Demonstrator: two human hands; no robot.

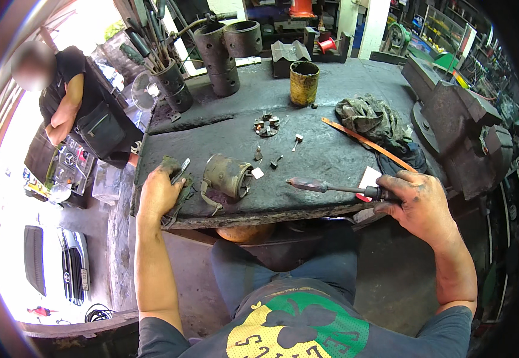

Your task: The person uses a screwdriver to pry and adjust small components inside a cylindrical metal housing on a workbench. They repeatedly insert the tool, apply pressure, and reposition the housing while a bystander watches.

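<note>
The person's right hand (419,201) is clenched around the handle of a soldering iron (331,188), whose long shaft and dark tip reach leftward over the front edge of the workbench (307,161). The left hand (159,192) rests at the bench's left front corner, pressing on a dirty rag (173,179) with a small flat metal piece (181,170) held against the fingers. Just right of that hand lies a cylindrical motor housing (226,175) on its side, open end toward the soldering iron. Beyond it sit small loose parts and a round brush holder plate (266,125). Farther right lie an orange strip (367,142) and a crumpled cloth (370,119). A rusty yellow can (303,82) stands behind, dark steel cylinders (224,53) at the back, and a bench vise (462,128) at the right edge. A person in black (71,101) stands at left.
</note>
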